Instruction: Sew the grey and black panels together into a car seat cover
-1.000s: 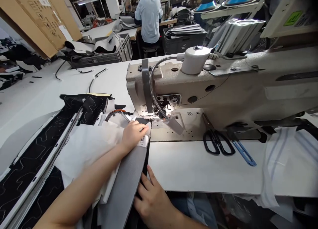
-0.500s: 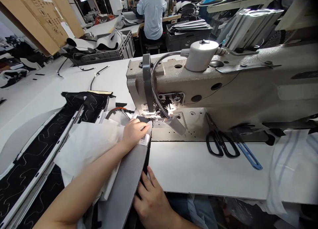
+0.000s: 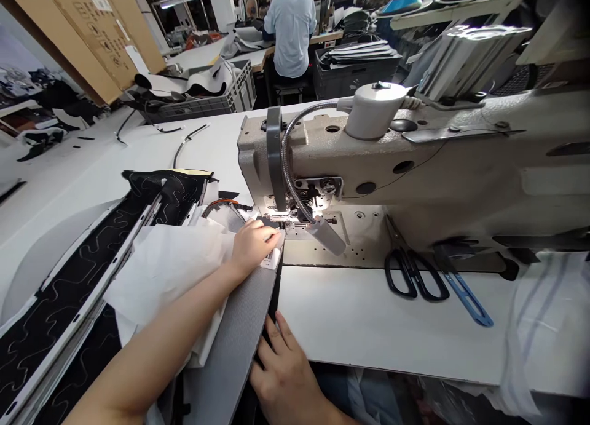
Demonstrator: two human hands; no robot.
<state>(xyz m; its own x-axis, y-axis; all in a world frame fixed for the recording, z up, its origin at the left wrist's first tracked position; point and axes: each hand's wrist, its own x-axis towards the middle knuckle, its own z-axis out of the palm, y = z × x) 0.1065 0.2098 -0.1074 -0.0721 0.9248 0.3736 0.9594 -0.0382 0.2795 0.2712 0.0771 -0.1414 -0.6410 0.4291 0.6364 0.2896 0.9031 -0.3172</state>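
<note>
A grey ribbed fabric panel (image 3: 230, 333) runs from the front table edge up to the sewing machine (image 3: 322, 160), its tip by the lit presser foot. My left hand (image 3: 253, 243) is closed on the panel's far end, fingers bent together close to the needle area. A white label (image 3: 270, 259) with a barcode shows below its fingers. Along the panel's right side lies a black fabric edge (image 3: 275, 293). My right hand (image 3: 288, 376) lies there with fingers stretched and spread, touching that edge; some fingertips are hidden. White thin sheet material (image 3: 166, 271) lies under my left forearm.
Black scissors (image 3: 410, 274) and a blue-handled tool (image 3: 470, 299) lie right of the needle plate. Stacked black quilted pieces (image 3: 83, 277) cover the left table. Behind stand a grey crate (image 3: 235, 93), a cardboard box (image 3: 96, 37) and a seated person (image 3: 291, 31).
The whole view has shifted slightly down and to the right. Both hands stay in nearly the same places on the fabric.
</note>
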